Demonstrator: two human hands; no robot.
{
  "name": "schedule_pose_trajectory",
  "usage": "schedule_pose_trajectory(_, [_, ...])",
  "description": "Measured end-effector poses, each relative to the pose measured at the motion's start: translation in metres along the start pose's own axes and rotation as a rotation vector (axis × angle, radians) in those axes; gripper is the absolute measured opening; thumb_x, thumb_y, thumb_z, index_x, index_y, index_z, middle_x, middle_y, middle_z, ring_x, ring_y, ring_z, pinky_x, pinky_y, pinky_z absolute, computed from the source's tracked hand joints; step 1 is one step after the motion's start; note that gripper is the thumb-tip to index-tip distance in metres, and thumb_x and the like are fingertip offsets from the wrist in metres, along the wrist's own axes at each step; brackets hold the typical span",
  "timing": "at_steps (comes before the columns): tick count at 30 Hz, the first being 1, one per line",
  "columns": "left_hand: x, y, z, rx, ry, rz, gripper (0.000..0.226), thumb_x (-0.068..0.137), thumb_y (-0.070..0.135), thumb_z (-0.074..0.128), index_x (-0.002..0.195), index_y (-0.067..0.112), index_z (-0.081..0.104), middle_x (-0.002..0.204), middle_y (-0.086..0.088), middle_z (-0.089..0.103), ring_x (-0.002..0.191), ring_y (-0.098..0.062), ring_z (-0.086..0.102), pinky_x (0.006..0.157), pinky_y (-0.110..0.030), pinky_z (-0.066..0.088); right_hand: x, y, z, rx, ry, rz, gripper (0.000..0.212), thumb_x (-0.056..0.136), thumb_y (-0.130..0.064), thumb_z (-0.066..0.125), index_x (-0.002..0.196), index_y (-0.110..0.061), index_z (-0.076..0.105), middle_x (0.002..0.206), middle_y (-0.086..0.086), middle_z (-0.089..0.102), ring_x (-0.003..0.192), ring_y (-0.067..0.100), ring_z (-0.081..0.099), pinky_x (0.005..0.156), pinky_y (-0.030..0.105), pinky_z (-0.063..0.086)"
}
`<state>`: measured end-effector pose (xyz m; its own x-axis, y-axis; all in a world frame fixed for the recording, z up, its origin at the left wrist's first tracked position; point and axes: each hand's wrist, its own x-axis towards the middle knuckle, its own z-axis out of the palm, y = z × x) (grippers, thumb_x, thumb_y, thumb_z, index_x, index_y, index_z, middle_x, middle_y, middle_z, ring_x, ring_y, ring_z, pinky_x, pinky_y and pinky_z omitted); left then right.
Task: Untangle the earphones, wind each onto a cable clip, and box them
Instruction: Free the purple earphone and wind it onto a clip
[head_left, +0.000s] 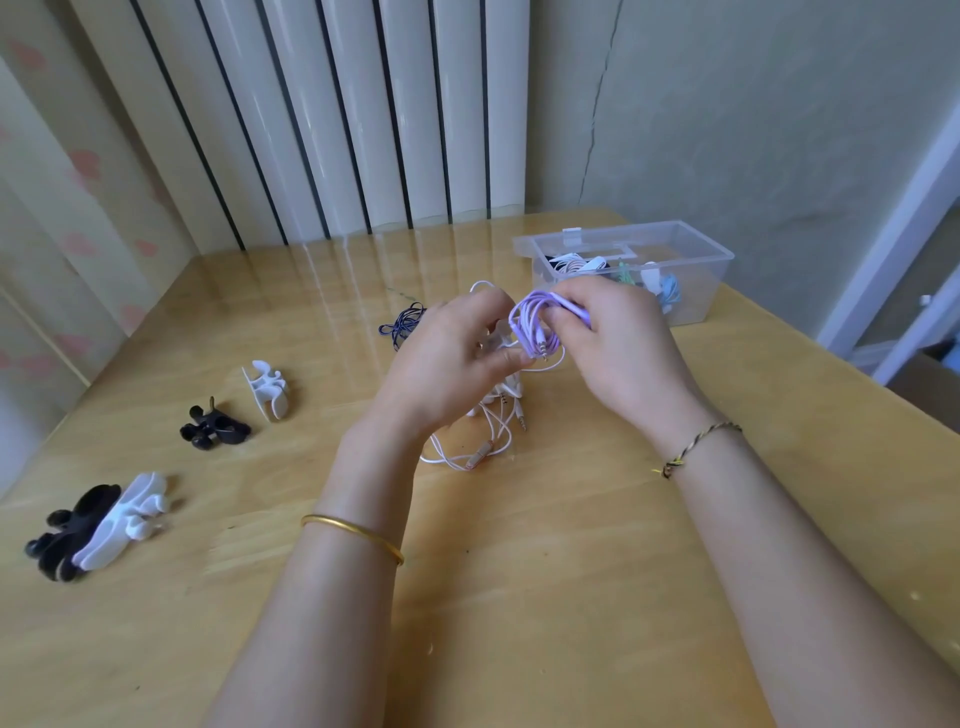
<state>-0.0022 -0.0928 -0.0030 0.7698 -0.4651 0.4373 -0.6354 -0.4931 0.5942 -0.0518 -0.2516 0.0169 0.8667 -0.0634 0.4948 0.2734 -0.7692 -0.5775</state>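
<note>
Gripping a coiled lilac earphone cable (535, 325), the right hand (618, 353) curls its fingers (569, 312) round it while the left hand (447, 364) pinches the plug end. Under the fingers lies a tangled white earphone cable (488, 441), and just beyond them a dark blue one (402, 322), both unwound. Wound sets already sit in the clear plastic box (696, 249). Black and white plastic cable clips (130, 514) wait left of the fingers.

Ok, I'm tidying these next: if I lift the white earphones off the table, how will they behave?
Probably floppy: the white earphones lie in loose, sagging loops. They are likely to snag, since the strands cross one another. They are probably light, being thin cable.
</note>
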Motion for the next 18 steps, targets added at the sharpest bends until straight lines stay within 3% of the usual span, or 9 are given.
schedule_pose_trajectory(5, [0.0, 0.002, -0.003, -0.003, -0.001, 0.004, 0.033, 0.076, 0.048, 0.062, 0.096, 0.022, 0.061, 0.075, 0.011, 0.052, 0.076, -0.018, 0.046, 0.071, -0.038, 0.045, 0.003, 0.001, -0.001, 0.05, -0.05, 0.013, 0.02, 0.095, -0.014, 0.051, 0.084, -0.007, 0.066, 0.064, -0.007, 0.047, 0.058, 0.008, 0.042, 0.053, 0.016, 0.032])
schedule_pose_trajectory(10, [-0.004, 0.004, -0.005, 0.068, 0.045, -0.012, 0.032, 0.076, 0.049, 0.068, 0.102, 0.031, 0.067, 0.08, 0.017, 0.059, 0.087, -0.014, 0.038, 0.077, -0.028, 0.039, 0.004, 0.004, -0.003, 0.189, -0.12, 0.043, 0.018, 0.095, -0.018, 0.054, 0.087, -0.011, 0.069, 0.071, -0.003, 0.057, 0.064, 0.011, 0.048, 0.056, 0.018, 0.034])
schedule_pose_trajectory(15, [-0.003, 0.008, -0.006, 0.047, -0.006, -0.086, 0.031, 0.077, 0.051, 0.068, 0.103, 0.037, 0.065, 0.088, 0.014, 0.066, 0.066, -0.003, 0.054, 0.067, -0.033, 0.047, 0.004, 0.007, 0.0, 0.228, -0.14, 0.059, 0.016, 0.094, -0.017, 0.055, 0.083, -0.02, 0.067, 0.064, -0.01, 0.054, 0.055, -0.002, 0.048, 0.052, 0.011, 0.032])
schedule_pose_trajectory(18, [-0.005, 0.013, -0.006, 0.125, -0.016, -0.129, 0.031, 0.082, 0.042, 0.069, 0.108, 0.034, 0.057, 0.096, 0.018, 0.066, 0.065, -0.006, 0.062, 0.072, -0.035, 0.051, 0.004, 0.007, 0.001, 0.204, -0.152, 0.065, 0.017, 0.094, -0.016, 0.055, 0.084, -0.013, 0.069, 0.069, -0.001, 0.06, 0.061, 0.006, 0.048, 0.055, 0.018, 0.034])
